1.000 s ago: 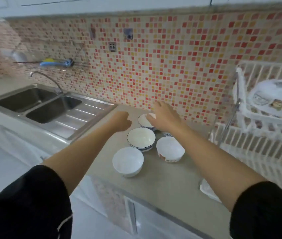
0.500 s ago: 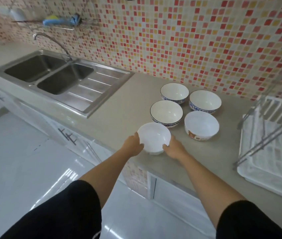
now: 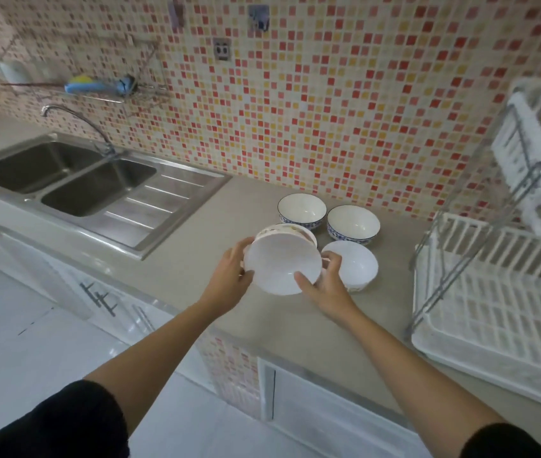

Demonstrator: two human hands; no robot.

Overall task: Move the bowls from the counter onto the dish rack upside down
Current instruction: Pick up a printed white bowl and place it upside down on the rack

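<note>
White bowl [image 3: 283, 272] is off the counter [image 3: 196, 252], pinched by the rim between left hand [image 3: 232, 281] and right hand [image 3: 323, 285], both closed on it, mouth tilted toward camera. Risk: it's directly over another bowl [image 3: 290, 230] (pattern blurred, hard to read); a slip or drop chips both. 3 more sit just behind and right of the grip. Dish rack [image 3: 493, 322] far right. 0.5 s ago it sat on the counter; now lifted and tipping.

Both our arms reach forward, forearms bare, dark sleeves at the elbows. Our left hand [image 3: 231, 276] and right hand [image 3: 323, 285] face each other, fingers curled, clasping a white bowl [image 3: 282, 267] between them.
</note>
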